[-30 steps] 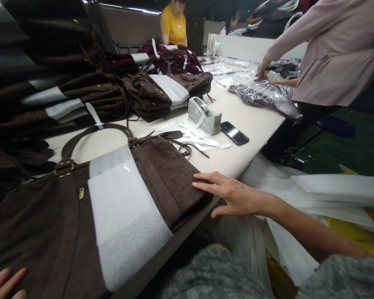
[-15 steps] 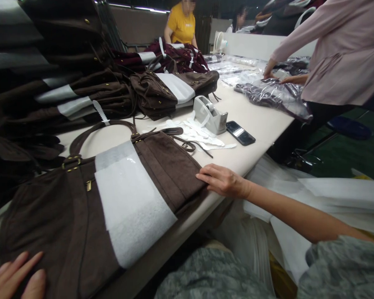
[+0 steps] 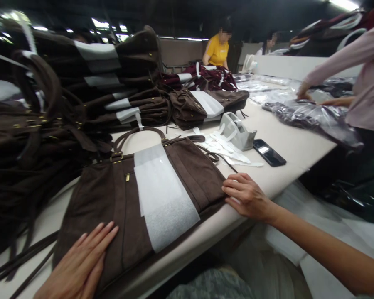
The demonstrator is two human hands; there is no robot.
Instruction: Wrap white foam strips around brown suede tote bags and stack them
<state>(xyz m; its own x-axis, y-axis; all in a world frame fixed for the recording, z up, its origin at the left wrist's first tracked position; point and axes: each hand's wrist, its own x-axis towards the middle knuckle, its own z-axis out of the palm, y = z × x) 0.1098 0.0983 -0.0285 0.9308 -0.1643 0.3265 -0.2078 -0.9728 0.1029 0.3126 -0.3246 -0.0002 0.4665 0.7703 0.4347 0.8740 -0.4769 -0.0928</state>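
A dark brown handbag [image 3: 101, 195] lies flat on the table in front of me, a band of white wrapping paper [image 3: 165, 195] around its middle. My left hand [image 3: 81, 257] rests flat on the bag's left part, fingers stretched out. At the right end, my right hand [image 3: 247, 195] pinches the bag's corner between thumb and fingers. The bag's handle [image 3: 140, 135] loops out toward the back, with a white strip [image 3: 139, 120] around it. Beyond the right corner lie loose white paper strips [image 3: 224, 147], a grey tape dispenser [image 3: 237, 131] and a black phone [image 3: 269, 153].
Stacked brown bags [image 3: 121, 79] rise at the back left, with more brown bags [image 3: 34, 141] nearer. A wrapped brown bag [image 3: 207, 106] lies behind the dispenser. At right, a person in pink [image 3: 339, 62] handles a plastic-wrapped bag [image 3: 305, 118]. A person in yellow [image 3: 217, 50] stands farther back.
My view has swung left, so things appear farther right. My left hand has come further onto the bag and now lies flat. The right hand stays at the bag's right corner.
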